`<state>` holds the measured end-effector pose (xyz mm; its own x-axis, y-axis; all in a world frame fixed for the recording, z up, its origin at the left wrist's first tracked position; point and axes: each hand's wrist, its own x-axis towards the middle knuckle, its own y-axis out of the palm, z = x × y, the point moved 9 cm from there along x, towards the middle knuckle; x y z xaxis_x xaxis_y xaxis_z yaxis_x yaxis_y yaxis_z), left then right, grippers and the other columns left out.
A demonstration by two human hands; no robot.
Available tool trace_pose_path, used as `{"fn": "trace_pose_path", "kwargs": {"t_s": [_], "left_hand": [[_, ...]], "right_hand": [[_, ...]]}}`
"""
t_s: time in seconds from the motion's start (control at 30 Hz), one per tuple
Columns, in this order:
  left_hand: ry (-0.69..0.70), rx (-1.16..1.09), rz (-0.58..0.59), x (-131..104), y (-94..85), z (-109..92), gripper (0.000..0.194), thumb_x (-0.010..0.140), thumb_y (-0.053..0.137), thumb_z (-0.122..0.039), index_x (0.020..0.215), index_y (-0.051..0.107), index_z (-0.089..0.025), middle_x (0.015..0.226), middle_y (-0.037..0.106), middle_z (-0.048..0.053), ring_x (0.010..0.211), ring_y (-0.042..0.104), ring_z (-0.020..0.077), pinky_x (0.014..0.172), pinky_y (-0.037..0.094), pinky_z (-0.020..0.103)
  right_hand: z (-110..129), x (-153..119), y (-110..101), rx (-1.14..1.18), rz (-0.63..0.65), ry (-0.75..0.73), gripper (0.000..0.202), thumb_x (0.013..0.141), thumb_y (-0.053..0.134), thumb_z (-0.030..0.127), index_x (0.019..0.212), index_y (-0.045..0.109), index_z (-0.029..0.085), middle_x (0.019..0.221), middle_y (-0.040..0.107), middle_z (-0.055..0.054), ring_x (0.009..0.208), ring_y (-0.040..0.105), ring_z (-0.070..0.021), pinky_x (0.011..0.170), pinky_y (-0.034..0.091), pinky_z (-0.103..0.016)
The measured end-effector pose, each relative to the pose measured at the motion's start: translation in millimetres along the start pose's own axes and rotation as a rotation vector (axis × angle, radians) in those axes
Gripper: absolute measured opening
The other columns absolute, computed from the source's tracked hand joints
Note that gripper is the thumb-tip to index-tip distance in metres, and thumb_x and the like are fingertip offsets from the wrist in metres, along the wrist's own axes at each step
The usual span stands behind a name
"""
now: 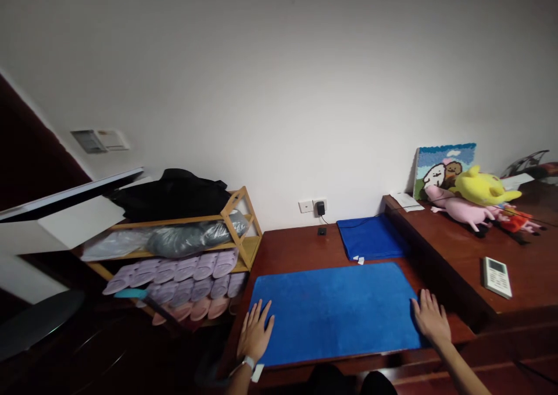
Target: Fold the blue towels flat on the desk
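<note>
A blue towel [335,313] lies spread flat on the reddish-brown wooden desk [292,247]. My left hand [255,331] rests on the towel's left edge, palm down with fingers apart, a pale band around its wrist. At the opposite edge, my right hand [431,316] lies with fingers stretched out, partly on the towel's right side and partly over the wood. Neither hand holds anything. Behind the spread towel sits a darker blue folded cloth [372,238] with small white tags at its front edge.
Left of the desk stands a wooden rack [248,238] with several lilac slippers [196,267] and a black bag [178,194]. On the raised surface at right are plush toys [483,189], a white remote-like device [497,277] and a picture [444,168]. A black plug [321,208] sits in the wall socket.
</note>
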<state>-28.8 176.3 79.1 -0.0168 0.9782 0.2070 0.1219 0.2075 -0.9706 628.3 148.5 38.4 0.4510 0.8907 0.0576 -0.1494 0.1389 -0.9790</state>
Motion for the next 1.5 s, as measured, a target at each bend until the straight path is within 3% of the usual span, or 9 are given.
{"fn": "trace_pose_path", "kwargs": {"t_s": [0.07,0.17,0.33,0.47,0.6,0.87,0.97,1.37,1.5], "left_hand": [[-0.001,0.001,0.000,0.4,1.3,0.7,0.055,0.102,0.042,-0.043,0.155,0.050,-0.030,0.167,0.045,0.006,0.155,0.039,0.0264,0.127,0.028,0.052],[-0.006,0.000,-0.002,0.9,3.1,2.1,0.056,0.102,0.042,-0.043,0.156,0.049,-0.030,0.167,0.044,0.005,0.155,0.039,0.0264,0.127,0.029,0.052],[-0.007,0.000,-0.007,0.5,3.1,3.3,0.055,0.103,0.041,-0.045,0.155,0.049,-0.031,0.167,0.044,0.005,0.155,0.039,0.0264,0.127,0.029,0.052],[-0.005,0.017,0.011,0.3,3.7,4.1,0.056,0.104,0.039,-0.046,0.157,0.047,-0.030,0.168,0.042,0.006,0.155,0.038,0.0250,0.128,0.028,0.050],[-0.007,0.033,0.018,1.3,4.4,4.3,0.056,0.104,0.039,-0.046,0.158,0.046,-0.030,0.169,0.041,0.006,0.156,0.036,0.0248,0.128,0.028,0.050],[-0.006,0.021,0.004,2.0,6.6,4.9,0.056,0.104,0.040,-0.045,0.157,0.046,-0.030,0.169,0.041,0.007,0.156,0.037,0.0250,0.128,0.027,0.050],[-0.007,0.016,-0.003,2.0,7.6,6.0,0.056,0.104,0.041,-0.046,0.157,0.046,-0.030,0.169,0.041,0.007,0.156,0.037,0.0260,0.128,0.027,0.051],[-0.006,0.030,-0.023,-0.2,4.8,4.3,0.055,0.104,0.042,-0.044,0.157,0.047,-0.030,0.167,0.044,0.007,0.155,0.039,0.0261,0.128,0.029,0.051],[-0.009,0.023,-0.024,-0.7,5.2,3.7,0.055,0.103,0.042,-0.045,0.156,0.048,-0.031,0.168,0.042,0.005,0.155,0.039,0.0258,0.128,0.029,0.051]], "right_hand": [[28.1,-15.1,-9.6,0.016,-0.073,-0.054,0.085,0.096,0.012,0.048,0.160,0.033,-0.004,0.169,0.033,-0.020,0.158,0.026,-0.0352,0.128,0.019,-0.054],[114.5,-57.9,-13.9,0.100,-0.108,-0.266,0.080,0.101,0.010,0.050,0.162,0.035,0.005,0.169,0.034,-0.014,0.160,0.023,-0.0320,0.130,0.016,-0.053],[267.1,-144.1,6.4,0.284,0.110,-0.589,0.070,0.105,0.020,0.056,0.166,0.028,0.021,0.171,0.026,-0.003,0.159,0.024,-0.0267,0.131,0.022,-0.050],[304.1,-167.0,20.4,0.305,0.216,-0.629,0.069,0.105,0.024,0.058,0.165,0.030,0.023,0.171,0.026,-0.004,0.159,0.025,-0.0275,0.130,0.023,-0.051],[260.5,-143.0,23.9,0.248,0.191,-0.559,0.073,0.104,0.024,0.061,0.164,0.033,0.021,0.170,0.027,-0.007,0.159,0.025,-0.0286,0.130,0.020,-0.054],[51.2,-40.7,22.6,-0.035,0.099,-0.178,0.082,0.097,0.019,0.054,0.163,0.032,0.007,0.171,0.028,-0.012,0.159,0.024,-0.0303,0.128,0.021,-0.054],[9.6,-22.2,28.7,-0.080,0.095,-0.118,0.084,0.096,0.016,0.052,0.163,0.029,0.004,0.172,0.025,-0.013,0.159,0.023,-0.0296,0.128,0.022,-0.053],[4.3,-20.7,33.8,-0.096,0.067,-0.129,0.084,0.095,0.015,0.050,0.162,0.032,0.003,0.171,0.029,-0.015,0.159,0.026,-0.0315,0.127,0.022,-0.054],[36.1,-28.3,20.0,-0.056,0.026,-0.074,0.086,0.097,0.013,0.054,0.162,0.031,0.002,0.171,0.026,-0.016,0.159,0.024,-0.0320,0.129,0.019,-0.054]]}}
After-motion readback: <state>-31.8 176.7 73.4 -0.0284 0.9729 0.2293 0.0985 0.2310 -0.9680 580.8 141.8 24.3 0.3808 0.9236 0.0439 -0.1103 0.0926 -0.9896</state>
